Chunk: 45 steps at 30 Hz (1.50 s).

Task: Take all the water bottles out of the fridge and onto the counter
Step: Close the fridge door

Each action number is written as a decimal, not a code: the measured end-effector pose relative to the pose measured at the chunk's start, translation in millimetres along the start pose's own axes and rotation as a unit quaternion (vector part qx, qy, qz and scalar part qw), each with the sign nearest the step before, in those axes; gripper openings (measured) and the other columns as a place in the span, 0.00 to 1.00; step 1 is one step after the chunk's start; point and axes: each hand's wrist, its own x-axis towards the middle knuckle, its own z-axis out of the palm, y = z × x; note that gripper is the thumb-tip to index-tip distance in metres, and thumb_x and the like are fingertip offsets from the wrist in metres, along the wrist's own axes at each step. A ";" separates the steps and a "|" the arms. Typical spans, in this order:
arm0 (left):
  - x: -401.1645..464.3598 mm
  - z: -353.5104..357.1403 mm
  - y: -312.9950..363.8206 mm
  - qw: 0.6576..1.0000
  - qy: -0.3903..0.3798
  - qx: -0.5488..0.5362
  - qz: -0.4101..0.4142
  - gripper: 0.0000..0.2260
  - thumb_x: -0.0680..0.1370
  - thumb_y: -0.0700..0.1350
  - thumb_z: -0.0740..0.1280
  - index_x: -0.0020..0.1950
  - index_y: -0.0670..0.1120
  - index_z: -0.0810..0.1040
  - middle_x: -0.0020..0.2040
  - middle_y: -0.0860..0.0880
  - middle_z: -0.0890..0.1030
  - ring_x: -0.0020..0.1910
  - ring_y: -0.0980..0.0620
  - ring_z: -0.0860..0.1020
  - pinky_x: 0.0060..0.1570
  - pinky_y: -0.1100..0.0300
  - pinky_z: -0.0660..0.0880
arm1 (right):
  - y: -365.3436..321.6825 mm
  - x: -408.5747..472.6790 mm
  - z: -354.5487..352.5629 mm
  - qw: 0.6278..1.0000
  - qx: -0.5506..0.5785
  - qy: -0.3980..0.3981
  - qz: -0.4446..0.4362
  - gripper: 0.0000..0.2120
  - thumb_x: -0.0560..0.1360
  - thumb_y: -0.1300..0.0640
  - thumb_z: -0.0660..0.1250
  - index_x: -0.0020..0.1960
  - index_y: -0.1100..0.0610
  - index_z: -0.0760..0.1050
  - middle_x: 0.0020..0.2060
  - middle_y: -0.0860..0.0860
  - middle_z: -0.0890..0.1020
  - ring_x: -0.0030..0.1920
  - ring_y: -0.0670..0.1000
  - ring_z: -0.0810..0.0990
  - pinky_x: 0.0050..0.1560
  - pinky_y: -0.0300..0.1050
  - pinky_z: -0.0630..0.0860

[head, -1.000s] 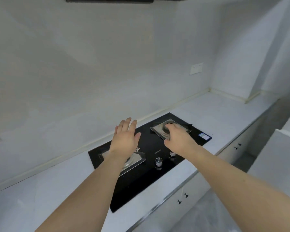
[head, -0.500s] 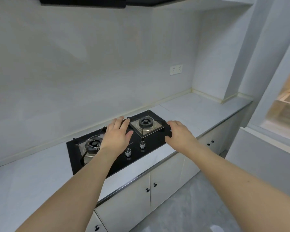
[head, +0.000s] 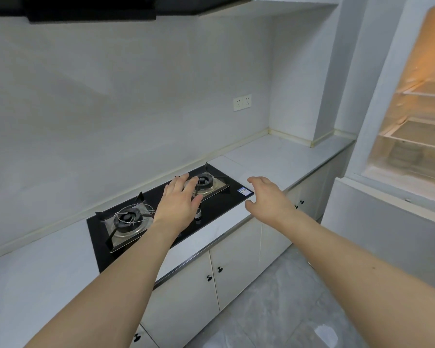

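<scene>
Our right hand (head: 268,197) and left hand (head: 180,200) both hover spread and empty over the worktop (head: 281,156), while the lit, open fridge (head: 412,109) lies off to our right, nearer the right hand, its shelves too blurred to show any water bottles.

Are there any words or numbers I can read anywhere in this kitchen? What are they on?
No text here can be read.
Blue and white sticker on the black stove, front right corner: print too small and blurred to read.
Stove knob: any markings are too small to tell.
Wall socket: no lettering visible.
Open fridge: blurred, no labels readable.
</scene>
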 end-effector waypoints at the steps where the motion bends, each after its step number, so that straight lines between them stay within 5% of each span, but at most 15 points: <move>1: -4.2 -1.2 8.3 1.000 0.003 -0.001 -0.003 0.22 0.82 0.53 0.59 0.75 0.49 0.64 0.75 0.46 0.64 0.73 0.44 0.62 0.72 0.47 0.61 | 6.2 -7.6 -4.3 1.000 0.002 0.001 -0.004 0.25 0.76 0.58 0.62 0.71 0.59 0.63 0.68 0.56 0.69 0.65 0.56 0.70 0.64 0.47 0.69; 12: -75.4 -8.7 140.8 0.996 0.056 -0.040 -0.061 0.23 0.82 0.51 0.61 0.75 0.45 0.65 0.75 0.44 0.64 0.74 0.43 0.60 0.73 0.47 0.59 | 97.8 -106.9 -68.3 1.000 -0.012 -0.007 -0.024 0.24 0.76 0.58 0.62 0.71 0.58 0.63 0.69 0.55 0.68 0.67 0.56 0.67 0.64 0.46 0.66; 16: -98.4 -5.7 187.5 0.997 0.054 -0.046 -0.019 0.22 0.81 0.51 0.61 0.74 0.45 0.66 0.75 0.44 0.65 0.73 0.43 0.62 0.73 0.49 0.59 | 115.2 -135.3 -76.5 0.999 -0.010 -0.023 -0.024 0.25 0.76 0.57 0.61 0.72 0.58 0.62 0.69 0.55 0.67 0.68 0.56 0.67 0.64 0.47 0.67; 32: -139.1 -13.2 245.4 0.995 0.057 -0.045 -0.066 0.23 0.82 0.51 0.61 0.76 0.48 0.64 0.75 0.46 0.65 0.75 0.45 0.60 0.73 0.49 0.60 | 160.8 -186.6 -114.0 0.999 0.023 0.007 -0.043 0.28 0.76 0.55 0.62 0.74 0.57 0.61 0.71 0.53 0.66 0.70 0.53 0.65 0.67 0.47 0.65; 45: -203.3 -16.0 419.4 0.988 0.127 -0.049 -0.079 0.23 0.81 0.51 0.62 0.75 0.47 0.66 0.75 0.47 0.66 0.74 0.47 0.62 0.72 0.52 0.60 | 260.6 -283.7 -206.6 0.994 0.036 0.026 -0.102 0.28 0.76 0.57 0.61 0.74 0.57 0.59 0.73 0.52 0.63 0.72 0.52 0.63 0.69 0.44 0.61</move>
